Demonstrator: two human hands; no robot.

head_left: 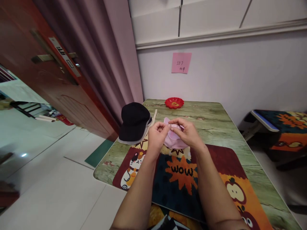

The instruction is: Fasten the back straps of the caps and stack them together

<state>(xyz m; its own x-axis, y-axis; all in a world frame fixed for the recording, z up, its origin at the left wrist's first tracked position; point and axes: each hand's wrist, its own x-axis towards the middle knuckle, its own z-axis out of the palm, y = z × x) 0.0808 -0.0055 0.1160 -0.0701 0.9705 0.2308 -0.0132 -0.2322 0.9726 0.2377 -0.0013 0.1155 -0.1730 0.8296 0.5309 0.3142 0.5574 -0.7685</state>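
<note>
A small pale pink cloth item [174, 143] with a pointed tip sticking up lies under my fingers, partly hidden by them; its exact kind does not show. My left hand [158, 135] pinches at its upper edge from the left. From the right, my right hand [186, 131] pinches close by, the fingertips of both hands almost meeting. A black cap [134, 119] with a grey edge and a light strap [155, 115] sits left of my left hand. Beneath my arms is a colourful mat [181, 172] printed with "WOW", a cat and apples.
A red scalloped dish [174, 103] stands at the back of the wood-patterned table [208, 111]. A pink note [181, 63] is stuck to the wall behind. On the left are a curtain [107, 48] and an open brown door [79, 99]. Another table [287, 124] is at right.
</note>
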